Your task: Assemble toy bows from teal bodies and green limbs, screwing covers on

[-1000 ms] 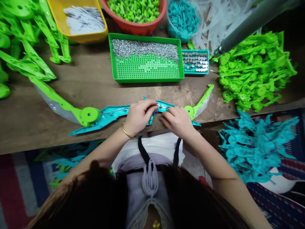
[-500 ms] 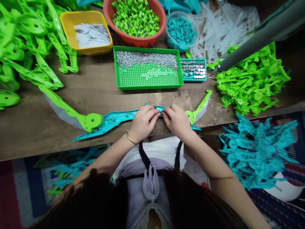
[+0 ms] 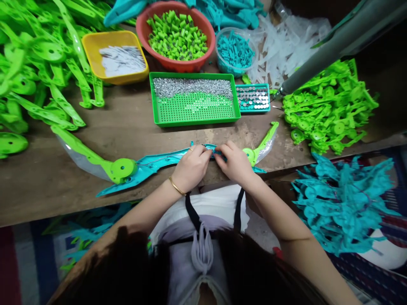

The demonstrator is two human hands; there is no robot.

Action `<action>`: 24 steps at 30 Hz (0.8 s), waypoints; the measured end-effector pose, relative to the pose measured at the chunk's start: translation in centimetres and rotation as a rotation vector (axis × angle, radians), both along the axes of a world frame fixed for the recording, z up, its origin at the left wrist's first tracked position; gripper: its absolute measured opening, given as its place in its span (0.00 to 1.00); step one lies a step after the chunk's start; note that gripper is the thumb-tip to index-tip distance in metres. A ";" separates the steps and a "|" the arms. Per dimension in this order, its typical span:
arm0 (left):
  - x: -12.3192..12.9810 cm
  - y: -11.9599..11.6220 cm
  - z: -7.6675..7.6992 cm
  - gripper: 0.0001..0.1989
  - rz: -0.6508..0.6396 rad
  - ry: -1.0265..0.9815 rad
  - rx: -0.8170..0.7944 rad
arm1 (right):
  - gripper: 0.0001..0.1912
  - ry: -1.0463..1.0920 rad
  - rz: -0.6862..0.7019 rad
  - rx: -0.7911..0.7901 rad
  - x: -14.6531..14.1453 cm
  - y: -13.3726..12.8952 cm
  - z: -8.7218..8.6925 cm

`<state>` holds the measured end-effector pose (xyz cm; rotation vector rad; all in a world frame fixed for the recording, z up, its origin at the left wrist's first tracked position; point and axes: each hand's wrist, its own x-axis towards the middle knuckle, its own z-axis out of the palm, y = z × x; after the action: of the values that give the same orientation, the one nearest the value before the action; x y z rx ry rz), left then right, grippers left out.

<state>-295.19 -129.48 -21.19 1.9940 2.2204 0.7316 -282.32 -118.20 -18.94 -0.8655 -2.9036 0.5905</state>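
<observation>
A toy bow half [image 3: 165,160] lies across the table's front, its hollow inner side facing up. Its body is turquoise plastic with a thin wire along the inside. Green limbs with clear blades sit at both ends, the left limb [image 3: 122,170] and the right limb [image 3: 251,156]. My left hand [image 3: 193,166] rests on the body right of its middle, fingers closed on it. Just beside it, my right hand [image 3: 234,162] has its thumb and fingers pinched together over the same spot. What lies between those right fingertips is too small and hidden to make out.
A green tray [image 3: 195,112] of small screws stands behind the bow, beside a small turquoise tray [image 3: 254,109] of metal discs. Behind are a yellow container [image 3: 92,55], a red bowl [image 3: 174,65] and a clear tub [image 3: 224,59]. A grey tool [image 3: 305,72] hangs right, above green parts [image 3: 333,112].
The view has tilted slightly, so the trays and bowls appear lower. Both hands stay at the same part of the bow, with small shifts of the fingers.
</observation>
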 end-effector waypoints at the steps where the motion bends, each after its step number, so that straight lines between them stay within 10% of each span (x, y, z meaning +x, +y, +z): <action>1: -0.2 0.2 0.0 0.15 0.002 -0.022 -0.010 | 0.09 0.017 0.018 -0.042 0.2 0.2 0.2; 9: -0.7 1.0 0.2 0.09 0.061 -0.124 -0.071 | 0.12 0.145 0.064 -0.252 1.2 1.1 1.1; 24: -0.9 1.0 -0.1 0.11 0.075 -0.195 -0.024 | 0.14 -0.100 0.102 0.048 0.3 0.1 0.6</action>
<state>-296.07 -128.50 -21.26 1.7537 2.1890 0.8622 -282.03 -118.12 -18.35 -0.7668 -3.0536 0.4961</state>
